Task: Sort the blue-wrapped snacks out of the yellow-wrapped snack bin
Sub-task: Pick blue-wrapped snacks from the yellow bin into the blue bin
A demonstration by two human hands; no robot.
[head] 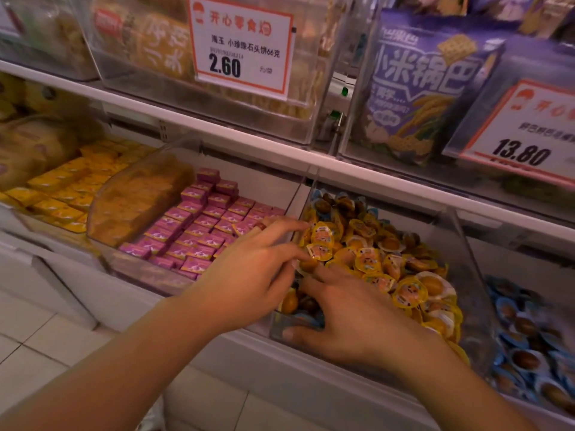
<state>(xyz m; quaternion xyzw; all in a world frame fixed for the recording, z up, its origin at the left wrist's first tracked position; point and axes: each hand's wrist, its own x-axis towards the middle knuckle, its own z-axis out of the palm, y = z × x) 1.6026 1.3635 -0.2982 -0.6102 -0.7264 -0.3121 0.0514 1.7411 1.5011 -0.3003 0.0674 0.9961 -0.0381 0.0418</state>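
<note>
A clear bin [466,253] on the lower shelf holds a heap of yellow-wrapped snacks [404,290]. Blue-wrapped snacks [329,199] lie mixed in at its back, and a few more blue-wrapped ones [308,318] sit at its front left corner. My left hand [255,269] reaches in from the left with straight fingers, the tips touching yellow packs. My right hand [351,315] lies spread over the front of the heap, its thumb by the front wall next to the blue packs. Neither hand plainly holds anything.
To the right is a bin of blue-wrapped snacks [525,343]. Left of the yellow bin is a bin of pink boxes [199,231], then yellow packs [68,188]. The shelf above carries bins with price cards [241,45] and purple bags [426,88]. Tiled floor [46,343] lies below.
</note>
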